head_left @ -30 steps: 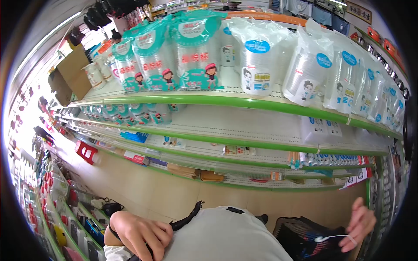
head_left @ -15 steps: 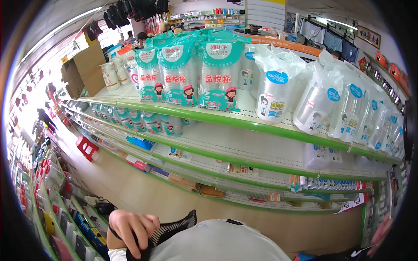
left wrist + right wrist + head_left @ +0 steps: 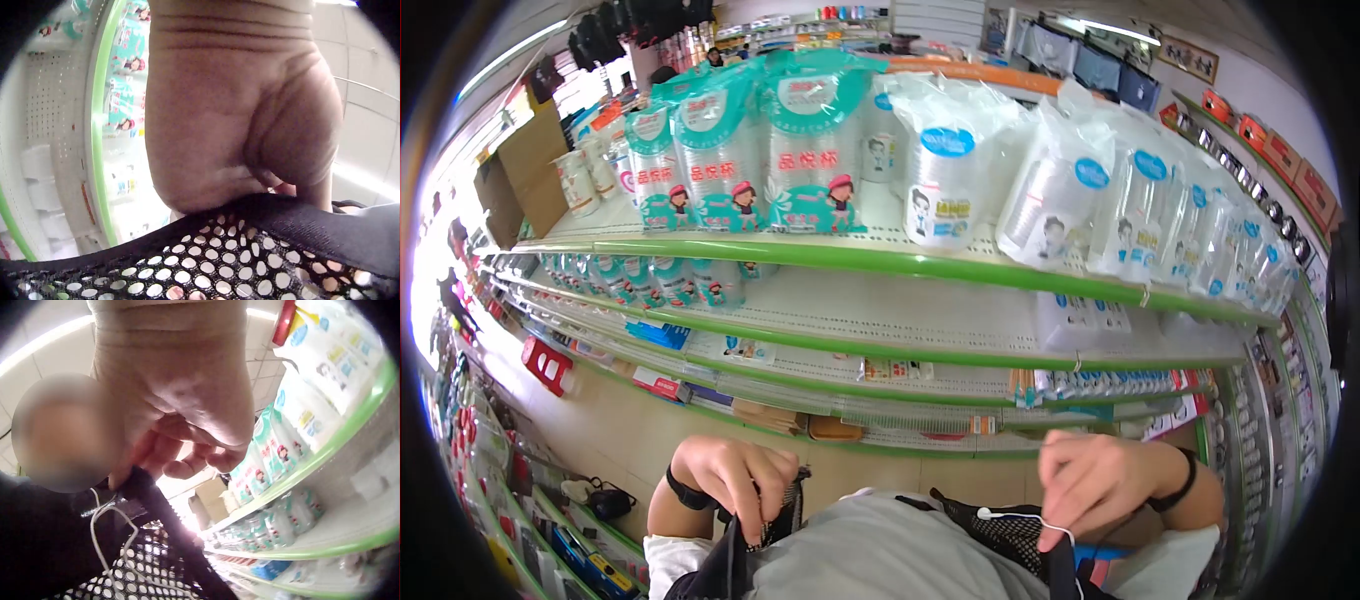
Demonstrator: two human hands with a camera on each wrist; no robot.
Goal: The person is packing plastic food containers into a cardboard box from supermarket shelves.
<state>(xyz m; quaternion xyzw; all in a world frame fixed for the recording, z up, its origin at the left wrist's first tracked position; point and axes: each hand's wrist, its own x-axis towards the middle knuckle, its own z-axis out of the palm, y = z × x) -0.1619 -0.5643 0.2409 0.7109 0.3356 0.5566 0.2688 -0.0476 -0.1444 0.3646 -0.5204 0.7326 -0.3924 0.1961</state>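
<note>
A black mesh garment with solid black edging hangs open at the front of the person's grey-white shirt (image 3: 850, 550). My left hand (image 3: 735, 480) grips its left edge; the left wrist view shows the black mesh (image 3: 212, 256) just below that hand (image 3: 237, 119). On the other side my right hand (image 3: 1105, 485) pinches the right edge, with a white earphone cord (image 3: 1025, 517) running by its fingers. In the right wrist view, thumb and forefinger of the hand (image 3: 181, 394) hold the black edging, the other fingers curl loosely, and the white cord (image 3: 97, 534) dangles over the mesh.
Ahead stands a green-edged shelf (image 3: 880, 258) with bagged plastic cups (image 3: 815, 150) in rows. A cardboard box (image 3: 535, 175) is at its left end, a red stool (image 3: 547, 366) on the floor at left. Another goods rack runs along the lower left.
My right hand has come in from the far right to chest height, bringing the garment's right side and the cord. The left hand has shifted slightly right, still gripping the black mesh.
</note>
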